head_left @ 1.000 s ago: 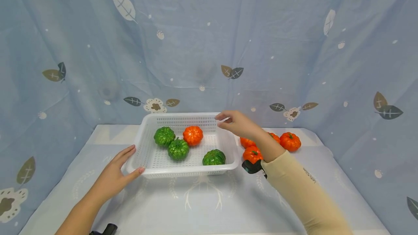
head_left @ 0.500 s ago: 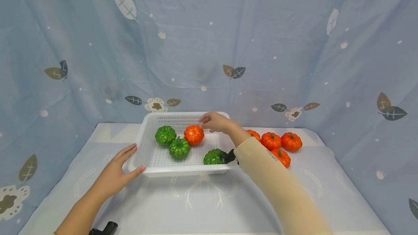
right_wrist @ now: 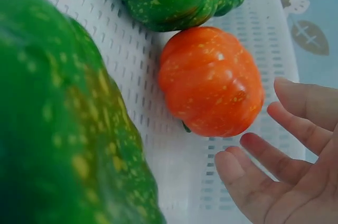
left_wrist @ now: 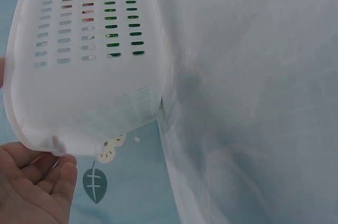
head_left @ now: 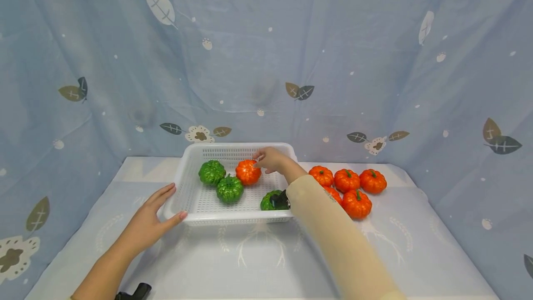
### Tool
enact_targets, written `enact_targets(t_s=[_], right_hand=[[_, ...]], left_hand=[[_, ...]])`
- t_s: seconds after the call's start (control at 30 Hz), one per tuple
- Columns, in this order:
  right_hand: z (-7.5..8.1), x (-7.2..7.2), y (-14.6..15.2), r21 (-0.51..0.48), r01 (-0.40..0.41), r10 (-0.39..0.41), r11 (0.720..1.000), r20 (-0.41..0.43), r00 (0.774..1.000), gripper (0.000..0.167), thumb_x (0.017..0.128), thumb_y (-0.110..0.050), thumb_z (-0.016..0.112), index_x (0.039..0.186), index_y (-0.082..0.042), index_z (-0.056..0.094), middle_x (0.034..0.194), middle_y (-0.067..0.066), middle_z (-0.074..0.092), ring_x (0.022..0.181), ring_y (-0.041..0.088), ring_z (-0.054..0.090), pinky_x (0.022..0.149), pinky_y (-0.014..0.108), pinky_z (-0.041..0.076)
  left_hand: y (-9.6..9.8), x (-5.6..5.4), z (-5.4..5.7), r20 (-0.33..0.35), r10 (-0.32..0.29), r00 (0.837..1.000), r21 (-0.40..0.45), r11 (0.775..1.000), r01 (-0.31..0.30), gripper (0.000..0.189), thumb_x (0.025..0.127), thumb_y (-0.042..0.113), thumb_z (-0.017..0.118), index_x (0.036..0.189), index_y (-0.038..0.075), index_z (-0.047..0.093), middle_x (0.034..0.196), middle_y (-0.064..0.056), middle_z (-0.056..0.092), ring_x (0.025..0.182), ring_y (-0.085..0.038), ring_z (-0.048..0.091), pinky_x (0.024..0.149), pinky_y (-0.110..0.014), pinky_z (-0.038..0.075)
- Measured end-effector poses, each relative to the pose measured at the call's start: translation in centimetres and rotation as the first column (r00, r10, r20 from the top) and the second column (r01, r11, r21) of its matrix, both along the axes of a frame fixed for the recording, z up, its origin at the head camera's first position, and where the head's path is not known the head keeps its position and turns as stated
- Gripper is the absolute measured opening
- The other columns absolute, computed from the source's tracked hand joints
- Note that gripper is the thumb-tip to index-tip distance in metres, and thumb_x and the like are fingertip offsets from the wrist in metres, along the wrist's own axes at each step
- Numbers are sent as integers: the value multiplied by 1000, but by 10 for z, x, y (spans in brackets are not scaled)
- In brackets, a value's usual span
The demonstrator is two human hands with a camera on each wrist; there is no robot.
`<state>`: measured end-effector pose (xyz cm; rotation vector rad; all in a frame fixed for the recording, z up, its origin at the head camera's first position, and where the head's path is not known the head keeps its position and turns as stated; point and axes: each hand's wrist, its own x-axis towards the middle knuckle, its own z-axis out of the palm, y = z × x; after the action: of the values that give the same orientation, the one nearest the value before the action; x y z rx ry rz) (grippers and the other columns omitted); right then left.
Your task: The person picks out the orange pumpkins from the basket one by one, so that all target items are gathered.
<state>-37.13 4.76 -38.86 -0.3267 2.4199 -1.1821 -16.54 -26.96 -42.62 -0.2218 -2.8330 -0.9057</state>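
A white perforated plastic basket point(head_left: 233, 219) holds one orange pumpkin point(head_left: 248, 173) and three green ones, among them a green pumpkin point(head_left: 229, 190) beside the orange one. My left hand point(head_left: 145, 226) rests at the basket's left side, its fingers spread along the rim; in the left wrist view its fingertips touch a lower corner. Over the basket's right half, my right hand point(head_left: 273, 159) reaches to the orange pumpkin with fingers apart. The right wrist view shows fingers point(right_wrist: 229, 166) close around that pumpkin's side, holding nothing. My right wrist camera partly hides the front-right green pumpkin point(head_left: 269, 201).
Several orange pumpkins point(head_left: 356, 204) lie on the table point(head_left: 416, 244) right of the basket, one partly hidden by my right sleeve point(head_left: 329, 226). A blue patterned curtain point(head_left: 258, 59) stands behind the table.
My right hand has moved left and slightly down, from the basket's right rim to beside the orange pumpkin inside. My left hand stays at the left rim.
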Motion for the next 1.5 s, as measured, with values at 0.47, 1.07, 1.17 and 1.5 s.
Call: enact_targets(t_s=[0.47,1.07,1.17,1.5], right_hand=[[-15,-4,-6,-64,111,-102,992,135,986,41,92,-7,71,131,-4,58,124,17,58,107,33,59,97,47,53],[9,3,4,-166,44,-26,985,110,994,43,93,-1,68,134,-1,55,132,22,54,113,34,62,100,49,50],[23,8,11,-164,-12,24,986,74,997,44,94,0,68,136,-2,55,137,23,53,117,36,61,101,51,49],[73,35,45,-43,-193,187,980,-121,975,48,94,-4,68,140,-7,56,141,20,52,120,32,59,94,41,55]], left_hand=[[3,0,1,2,-5,1000,1,1000,5,92,90,52,71,154,-2,33,159,-22,28,138,-54,32,103,-73,32],[5,2,3,-4,-17,1000,4,1000,17,92,90,53,70,153,-3,33,159,-22,29,137,-54,32,103,-73,32],[4,3,3,-1,-15,1000,8,1000,15,91,90,52,70,153,-3,33,159,-22,28,138,-54,32,103,-73,32],[3,3,4,9,1,1000,0,1000,-1,93,90,53,70,154,-2,32,159,-23,28,137,-55,32,102,-73,32]])
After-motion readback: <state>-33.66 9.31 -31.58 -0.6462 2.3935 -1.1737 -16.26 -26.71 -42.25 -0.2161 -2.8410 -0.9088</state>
